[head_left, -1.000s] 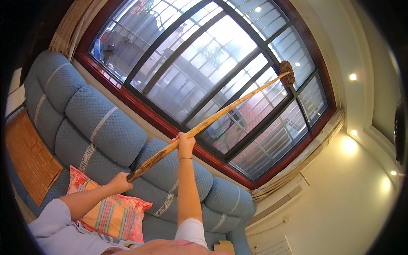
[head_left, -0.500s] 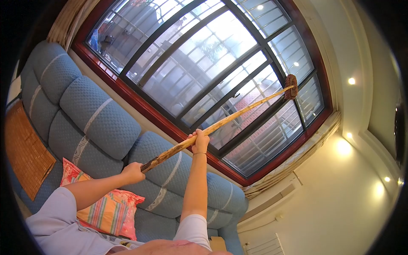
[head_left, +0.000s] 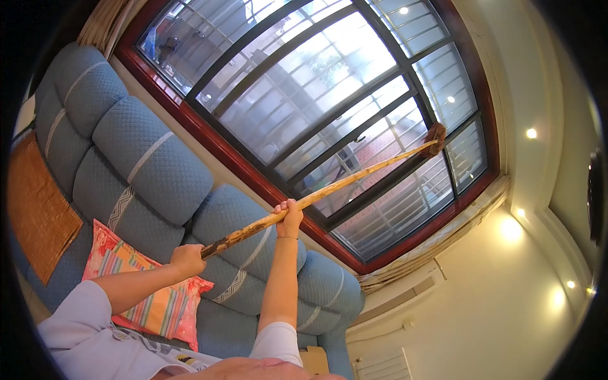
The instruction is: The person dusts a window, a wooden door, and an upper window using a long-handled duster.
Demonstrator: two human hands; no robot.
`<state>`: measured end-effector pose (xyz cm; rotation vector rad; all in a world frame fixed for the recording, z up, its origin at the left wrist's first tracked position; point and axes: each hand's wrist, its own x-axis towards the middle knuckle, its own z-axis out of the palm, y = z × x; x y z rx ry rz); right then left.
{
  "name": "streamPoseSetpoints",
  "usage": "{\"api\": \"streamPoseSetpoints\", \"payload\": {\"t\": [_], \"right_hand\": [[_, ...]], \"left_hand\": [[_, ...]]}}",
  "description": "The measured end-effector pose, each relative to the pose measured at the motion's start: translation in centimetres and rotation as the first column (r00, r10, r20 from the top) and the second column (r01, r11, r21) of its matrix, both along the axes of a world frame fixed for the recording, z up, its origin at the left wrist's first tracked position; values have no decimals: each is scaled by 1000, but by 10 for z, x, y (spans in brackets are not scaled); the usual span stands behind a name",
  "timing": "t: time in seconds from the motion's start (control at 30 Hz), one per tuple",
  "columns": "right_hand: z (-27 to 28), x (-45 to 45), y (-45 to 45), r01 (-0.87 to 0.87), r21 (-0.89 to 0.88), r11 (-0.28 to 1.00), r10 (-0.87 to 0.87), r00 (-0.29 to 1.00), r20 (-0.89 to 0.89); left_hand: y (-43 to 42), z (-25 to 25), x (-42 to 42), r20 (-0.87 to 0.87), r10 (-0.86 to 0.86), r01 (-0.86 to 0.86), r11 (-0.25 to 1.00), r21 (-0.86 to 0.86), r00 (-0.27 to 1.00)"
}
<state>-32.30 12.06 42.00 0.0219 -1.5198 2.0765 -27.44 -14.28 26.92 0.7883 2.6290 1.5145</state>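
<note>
A: Where is the long-handled mop (head_left: 342, 182), please?

B: It goes slantwise from the centre-left of the frame to the upper right. The left hand (head_left: 188, 260) has its fingers wrapped around the dark butt end; the right hand (head_left: 289, 218) has its fingers closed around the paler wood, further up.

A: How would it handle, in your opinion?

B: The wooden pole should be stiff and not fragile, but I think it feels heavy at the far end, because the brown mop head (head_left: 435, 139) sits so far out. The wood has knots, so probably it is not very slippery. Two hands well apart, as here, seem the right hold.

A: And what stands in the way?

B: The blue quilted sofa (head_left: 152, 164) lies across the left and centre, below the window (head_left: 304, 101). The mop head is before a dark window bar; whether it touches, I cannot tell.

A: Anything else?

B: A striped pillow (head_left: 161, 307) at lower left, a woven mat (head_left: 41, 209) at the left edge, and a gathered curtain (head_left: 104, 28) at upper left.
</note>
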Motion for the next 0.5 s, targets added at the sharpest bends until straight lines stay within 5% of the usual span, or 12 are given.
{"api": "streamPoseSetpoints", "payload": {"t": [0.5], "right_hand": [[-85,14,-25,-27,-134,991,27,1000,-5]], "left_hand": [[-25,-69,22,79,25,-17,995,-97,997]]}}
